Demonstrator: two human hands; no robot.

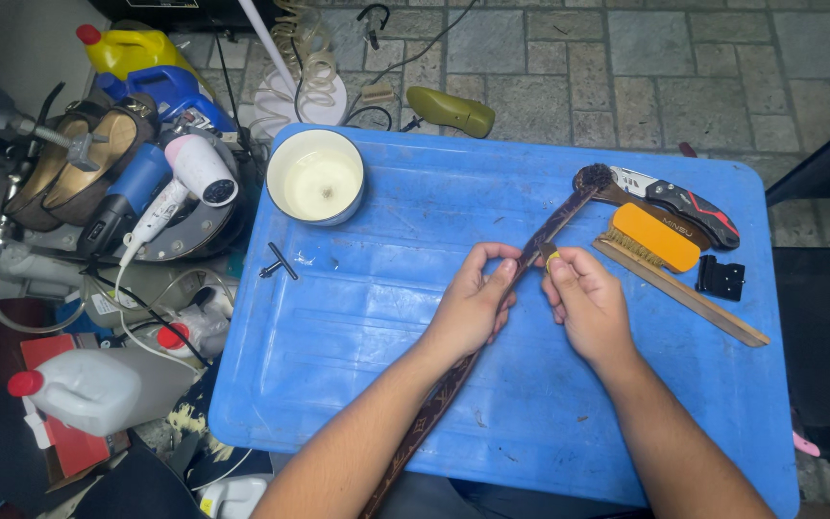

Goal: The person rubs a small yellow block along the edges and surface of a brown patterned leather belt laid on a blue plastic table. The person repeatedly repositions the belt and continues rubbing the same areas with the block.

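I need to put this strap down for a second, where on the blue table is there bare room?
The widest bare patch of the blue table lies left of your left hand, below the white tub and small black key. The strip behind the strap, toward the far edge, is free too. The right end is crowded: utility knife, orange-backed brush, wooden stick, black hinge.

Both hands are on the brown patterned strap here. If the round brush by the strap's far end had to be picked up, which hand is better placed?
Probably the right hand: it pinches the strap nearer the brush, on that side. The left hand grips lower.
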